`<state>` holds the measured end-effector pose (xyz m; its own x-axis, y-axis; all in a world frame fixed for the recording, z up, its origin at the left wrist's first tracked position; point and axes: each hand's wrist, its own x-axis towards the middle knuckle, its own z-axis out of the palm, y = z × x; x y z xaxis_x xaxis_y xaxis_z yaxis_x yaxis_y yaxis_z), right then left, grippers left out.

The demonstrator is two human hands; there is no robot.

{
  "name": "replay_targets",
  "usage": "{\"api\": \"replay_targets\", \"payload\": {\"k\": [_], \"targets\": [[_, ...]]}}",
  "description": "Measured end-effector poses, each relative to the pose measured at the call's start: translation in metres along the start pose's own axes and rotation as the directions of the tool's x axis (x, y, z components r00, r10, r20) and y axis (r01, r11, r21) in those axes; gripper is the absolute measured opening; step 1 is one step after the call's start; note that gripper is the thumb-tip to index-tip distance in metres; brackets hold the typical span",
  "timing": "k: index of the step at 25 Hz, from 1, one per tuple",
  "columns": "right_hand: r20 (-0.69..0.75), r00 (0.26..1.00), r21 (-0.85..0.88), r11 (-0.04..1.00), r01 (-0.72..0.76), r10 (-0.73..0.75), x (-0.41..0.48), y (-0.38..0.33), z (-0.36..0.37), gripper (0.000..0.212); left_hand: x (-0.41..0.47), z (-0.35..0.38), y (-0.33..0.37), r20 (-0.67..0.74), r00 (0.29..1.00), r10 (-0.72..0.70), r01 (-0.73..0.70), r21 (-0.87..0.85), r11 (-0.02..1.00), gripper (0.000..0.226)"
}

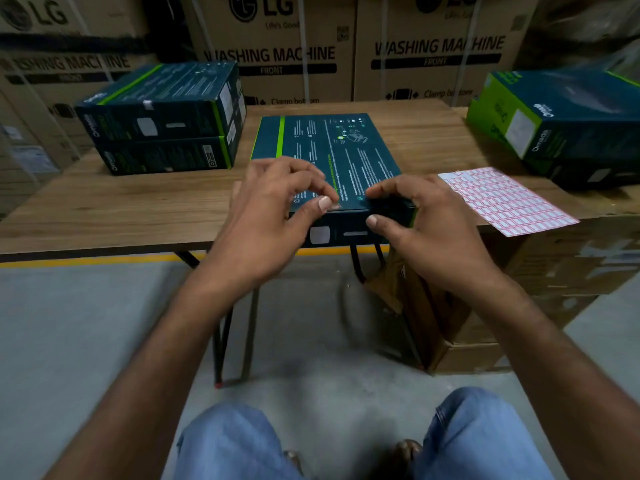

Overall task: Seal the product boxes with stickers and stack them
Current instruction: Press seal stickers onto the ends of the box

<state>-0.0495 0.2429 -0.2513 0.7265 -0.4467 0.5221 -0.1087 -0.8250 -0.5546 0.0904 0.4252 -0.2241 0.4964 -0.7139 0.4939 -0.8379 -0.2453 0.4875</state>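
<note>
Hands meet at the near edge of a dark blue-green box (pixel 329 150) that lies flat in the middle of a wooden table (pixel 138 202), its near end at the table's front edge. The right hand (pixel 426 223) grips that end, fingers curled over the top and thumb pressed against the front face. The left hand (pixel 273 209) has its fingers curled, thumb and forefinger tips pinched together right at the box's top edge; whether a sticker sits between them is too small to tell. Just right of the box a sticker sheet (pixel 505 202) with rows of red-bordered labels lies flat, its near corner jutting past the table edge. At the back left stands a stack of two boxes (pixel 162 116) of the same kind, and more such boxes (pixel 561 123) are piled at the far right. Big brown cartons (pixel 277 53) printed "washing machine" stand behind the table.
</note>
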Motion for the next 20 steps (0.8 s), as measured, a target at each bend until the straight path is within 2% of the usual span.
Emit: {"api": "replay_targets", "payload": {"k": [5,7,17,20], "targets": [[-0.067,0.998,0.058,0.998,0.023,-0.019,0.002,0.01,0.01,0.028,0.024,-0.008,0.0,0.277,0.957,-0.081,0.129,-0.16,0.979,0.019],[-0.118,0.993,0.087,0.996,0.023,-0.013,0.003,0.012,0.016,0.027,0.025,-0.008,0.003,0.329,0.939,-0.096,0.159,-0.172,0.972,0.021],[-0.171,0.985,0.121,0.992,0.037,-0.016,0.001,0.023,0.028,0.026,0.037,-0.004,0.001,0.326,0.944,-0.055,0.049,0.026,0.998,0.019],[-0.191,0.981,0.147,0.988,0.054,-0.025,0.0,0.024,0.03,0.025,0.037,-0.003,0.001,0.321,0.946,-0.047,0.038,0.033,0.999,0.018]]}}
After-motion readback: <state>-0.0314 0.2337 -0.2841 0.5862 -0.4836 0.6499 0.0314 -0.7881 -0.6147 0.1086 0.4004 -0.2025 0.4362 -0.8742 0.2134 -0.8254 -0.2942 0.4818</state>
